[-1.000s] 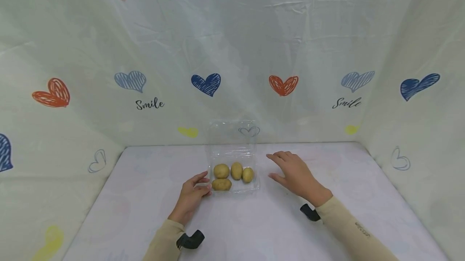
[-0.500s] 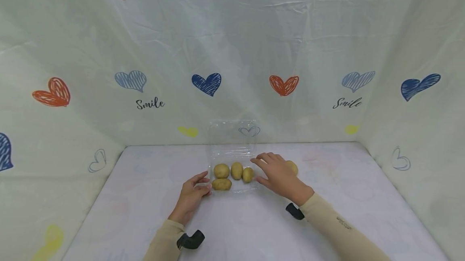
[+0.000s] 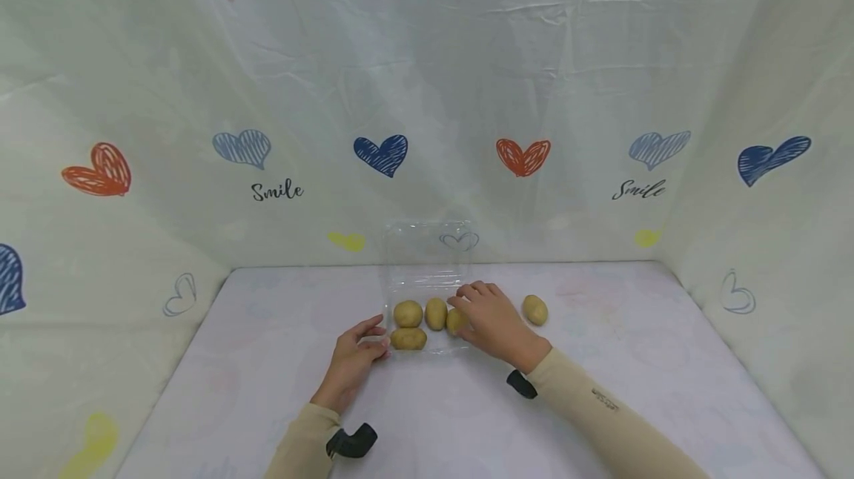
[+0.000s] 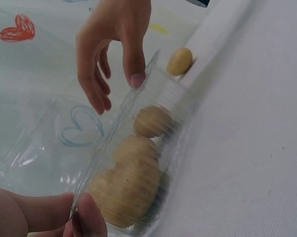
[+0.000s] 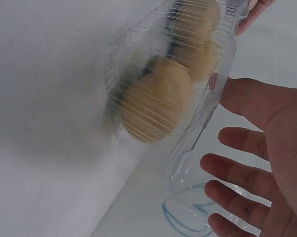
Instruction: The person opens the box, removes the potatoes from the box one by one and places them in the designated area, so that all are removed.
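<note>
A clear plastic clamshell box (image 3: 440, 349) stands on the table with its lid (image 3: 427, 253) raised behind it. Several potatoes (image 3: 408, 314) lie inside; the rightmost potato (image 3: 455, 322) is partly hidden by my right hand. My left hand (image 3: 352, 360) is at the box's left side, and the left wrist view shows its thumb and finger (image 4: 91, 215) pinching the rim. Over the box's right edge is my right hand (image 3: 495, 325), its fingers loosely spread, holding nothing; in the right wrist view its thumb (image 5: 247, 98) is at the rim. Another potato (image 3: 534, 310) lies outside, right of the box.
The white table (image 3: 267, 390) extends around the box on both sides. A pale curtain (image 3: 427, 93) printed with hearts rises behind the table and along its sides. Each wrist carries a black mount (image 3: 352, 440).
My right hand has moved left from the table beside the box to over its right edge, uncovering the loose potato. The left hand has stayed put.
</note>
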### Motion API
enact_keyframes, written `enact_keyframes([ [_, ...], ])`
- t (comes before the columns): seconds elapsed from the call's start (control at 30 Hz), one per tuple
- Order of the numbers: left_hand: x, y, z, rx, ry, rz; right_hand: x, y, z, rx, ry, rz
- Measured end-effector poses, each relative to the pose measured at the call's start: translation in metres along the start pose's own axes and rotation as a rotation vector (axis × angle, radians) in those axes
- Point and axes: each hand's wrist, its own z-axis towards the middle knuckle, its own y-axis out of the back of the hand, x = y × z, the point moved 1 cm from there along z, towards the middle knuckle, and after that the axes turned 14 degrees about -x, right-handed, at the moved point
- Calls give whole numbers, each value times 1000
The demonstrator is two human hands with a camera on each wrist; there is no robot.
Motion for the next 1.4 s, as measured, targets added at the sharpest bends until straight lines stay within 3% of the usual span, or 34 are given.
enact_keyframes([
  [0.2, 0, 2, 0, -11, -2, 9, 3, -8, 2, -18, 11, -19],
  [0.67, 0, 1, -1, -10, 2, 0, 6, -16, 4, 22, 47, -112],
  [1.4, 1, -2, 0, -10, -11, 12, 9, -23, 11, 94, -10, -160],
])
